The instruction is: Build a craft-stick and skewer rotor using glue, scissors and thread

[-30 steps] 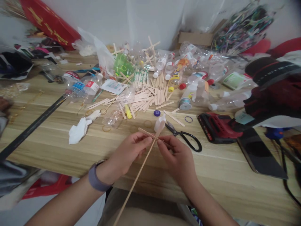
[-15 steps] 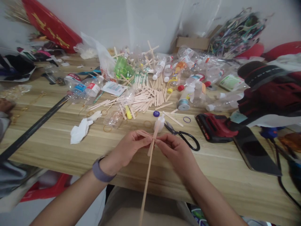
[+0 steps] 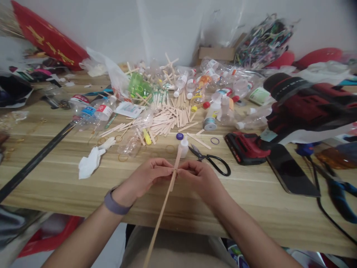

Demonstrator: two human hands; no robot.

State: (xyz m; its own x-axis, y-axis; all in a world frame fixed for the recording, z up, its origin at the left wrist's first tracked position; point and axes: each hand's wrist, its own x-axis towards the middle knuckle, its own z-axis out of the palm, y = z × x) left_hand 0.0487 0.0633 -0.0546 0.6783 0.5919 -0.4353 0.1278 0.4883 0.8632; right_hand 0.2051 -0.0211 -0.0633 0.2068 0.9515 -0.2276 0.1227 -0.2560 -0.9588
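In front of my body, my left hand (image 3: 150, 174) and my right hand (image 3: 201, 179) meet, their fingertips pinched together where sticks join. A flat wooden craft stick (image 3: 177, 158) points up and away between them. A long thin wooden stick (image 3: 159, 220) runs from the same joint down toward my lap. My fingers cover the joint and any crossing piece. Just beyond the craft stick's tip stands a small white glue bottle (image 3: 183, 148). Scissors with black handles (image 3: 213, 160) lie right of it, their blades partly open.
Loose craft sticks (image 3: 166, 121) are piled mid-table, with plastic bottles (image 3: 214, 98) behind. At the right are a red cordless drill (image 3: 299, 111), a phone (image 3: 292, 173) and pliers (image 3: 338, 190). Crumpled tissue (image 3: 90, 162) and a long black bar (image 3: 36, 162) lie left.
The view has shifted slightly, so the table's things sit further left. A crossing craft stick seen by my left hand before is now mostly hidden. Both hands keep their pinch.
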